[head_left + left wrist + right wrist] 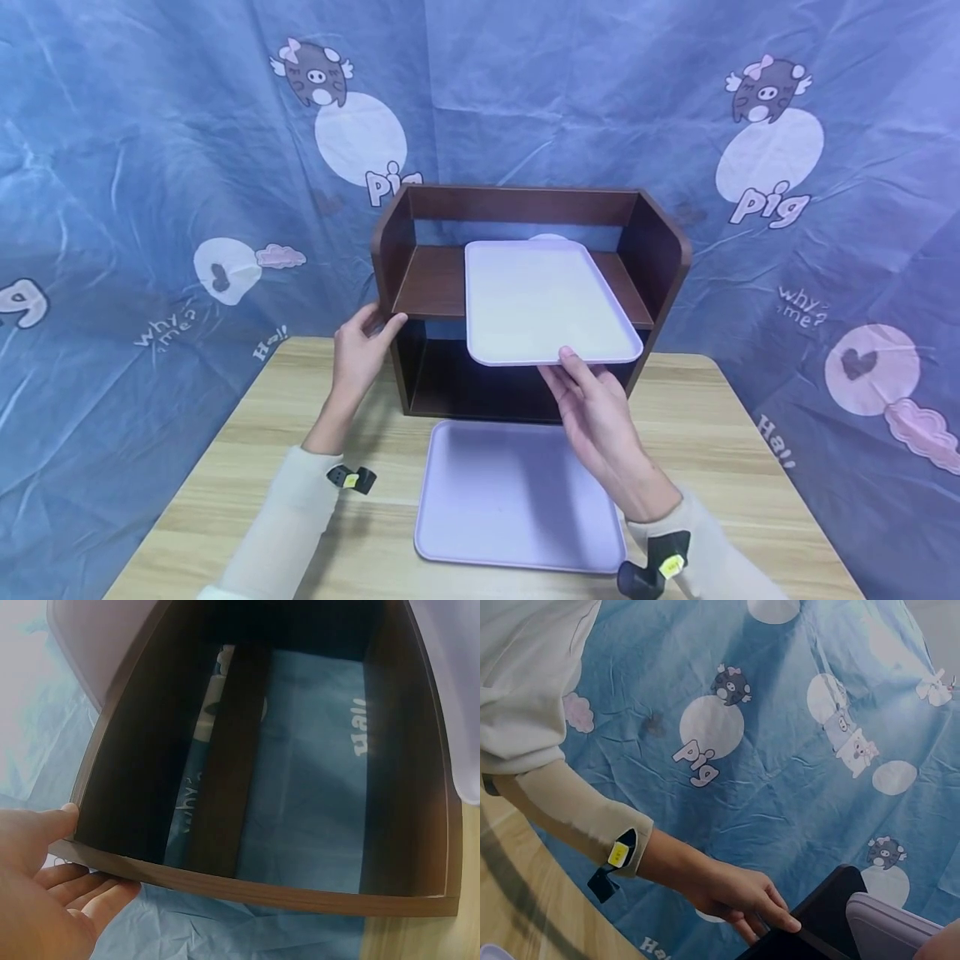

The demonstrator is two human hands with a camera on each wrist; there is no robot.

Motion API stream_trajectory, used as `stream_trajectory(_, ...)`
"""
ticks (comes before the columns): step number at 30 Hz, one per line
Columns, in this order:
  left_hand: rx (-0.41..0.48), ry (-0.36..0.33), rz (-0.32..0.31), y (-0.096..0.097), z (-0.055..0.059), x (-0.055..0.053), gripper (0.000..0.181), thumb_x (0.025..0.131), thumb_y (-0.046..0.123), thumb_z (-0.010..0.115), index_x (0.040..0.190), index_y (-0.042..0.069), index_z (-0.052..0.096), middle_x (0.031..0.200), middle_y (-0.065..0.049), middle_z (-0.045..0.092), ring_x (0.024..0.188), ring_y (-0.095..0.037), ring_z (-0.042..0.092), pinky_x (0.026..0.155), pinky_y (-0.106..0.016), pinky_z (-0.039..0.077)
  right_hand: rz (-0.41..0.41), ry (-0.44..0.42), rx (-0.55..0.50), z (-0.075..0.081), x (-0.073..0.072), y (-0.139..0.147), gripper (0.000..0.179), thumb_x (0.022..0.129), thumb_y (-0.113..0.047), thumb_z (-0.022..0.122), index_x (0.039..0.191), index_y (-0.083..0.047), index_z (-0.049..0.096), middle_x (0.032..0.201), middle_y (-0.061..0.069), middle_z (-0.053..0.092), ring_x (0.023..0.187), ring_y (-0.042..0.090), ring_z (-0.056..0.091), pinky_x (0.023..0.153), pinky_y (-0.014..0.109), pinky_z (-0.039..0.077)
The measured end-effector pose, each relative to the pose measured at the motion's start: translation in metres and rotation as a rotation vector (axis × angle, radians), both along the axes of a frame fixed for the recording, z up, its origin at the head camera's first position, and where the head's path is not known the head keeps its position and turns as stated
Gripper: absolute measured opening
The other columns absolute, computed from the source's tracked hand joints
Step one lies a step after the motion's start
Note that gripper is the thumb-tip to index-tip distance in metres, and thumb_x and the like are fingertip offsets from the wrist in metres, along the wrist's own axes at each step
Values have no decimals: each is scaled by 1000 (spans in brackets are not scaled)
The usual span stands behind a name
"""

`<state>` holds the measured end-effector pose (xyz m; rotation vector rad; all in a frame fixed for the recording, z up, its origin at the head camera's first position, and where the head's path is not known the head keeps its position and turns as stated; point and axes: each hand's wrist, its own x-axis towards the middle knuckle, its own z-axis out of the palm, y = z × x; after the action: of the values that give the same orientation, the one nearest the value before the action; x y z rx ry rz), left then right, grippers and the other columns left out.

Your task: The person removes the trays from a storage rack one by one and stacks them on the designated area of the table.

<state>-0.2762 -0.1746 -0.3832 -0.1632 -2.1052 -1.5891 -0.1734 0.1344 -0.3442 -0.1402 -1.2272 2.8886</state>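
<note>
A pale lilac tray [543, 300] is raised in front of the upper shelf of a dark brown wooden rack [431, 279]. My right hand [600, 417] pinches its near edge, thumb on top and fingers beneath. In the right wrist view only a corner of that tray [889, 930] shows. My left hand [360, 350] grips the rack's left side panel near the upper shelf, thumb on the front edge. The left wrist view shows this hand [52, 892] with its thumb inside and fingers outside the panel. A second lilac tray [517, 500] lies flat on the table before the rack.
The rack stands at the back of a light wood table [247, 467]. Its lower compartment [480, 379] is dark and partly hidden by the raised tray. Behind hangs a blue cloth [525, 108] with pig prints.
</note>
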Motion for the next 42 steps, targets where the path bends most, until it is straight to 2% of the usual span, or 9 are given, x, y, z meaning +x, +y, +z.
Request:
stream_trajectory(4,-4,6,4,1,0,-1,47,96,24,83,134,-1,71,131,-24,73,126,-35,71,104,-37,60,-38,2,-56,2,0,3,35,109,-4,56,139,-8,39,134,5,58,127,15,68,116,31,54)
stream_trajectory(8,10,5,3,1,-1,-2,46,96,21,83,134,-2,70,131,-25,73,126,-35,71,104,-35,60,-85,20,-88,4,1,6,33,107,-7,61,134,-7,40,133,5,57,128,18,68,115,32,55)
stream_trajectory(18,16,15,-2,2,-2,-1,44,96,21,83,132,-2,71,130,-24,74,126,-34,72,105,-36,60,-134,-9,-91,5,2,16,32,106,-9,64,134,-4,48,128,3,61,120,16,70,112,28,56)
stream_trajectory(27,21,7,-7,2,-2,-1,46,96,21,83,134,-2,70,132,-24,73,127,-34,71,105,-36,60,-199,18,-125,2,2,21,7,105,-1,64,106,-2,57,112,7,71,102,18,79,102,32,62)
stream_trajectory(30,20,6,-3,2,-2,-1,46,96,21,83,134,-2,70,132,-24,73,127,-34,71,104,-34,60,-206,35,-135,3,3,23,7,104,1,63,105,-1,57,109,8,74,99,19,80,99,33,63)
stream_trajectory(36,27,-5,-4,2,-2,0,47,97,22,82,134,-2,70,133,-25,72,128,-35,70,106,-35,59,-180,52,-145,6,4,30,10,105,1,63,115,1,62,106,10,79,99,19,81,98,32,64)
stream_trajectory(42,34,-8,-9,2,-1,0,47,96,22,82,134,-2,70,133,-25,72,129,-35,70,107,-36,59,-176,71,-165,8,4,35,8,105,3,62,113,2,63,103,12,80,101,20,81,97,34,64)
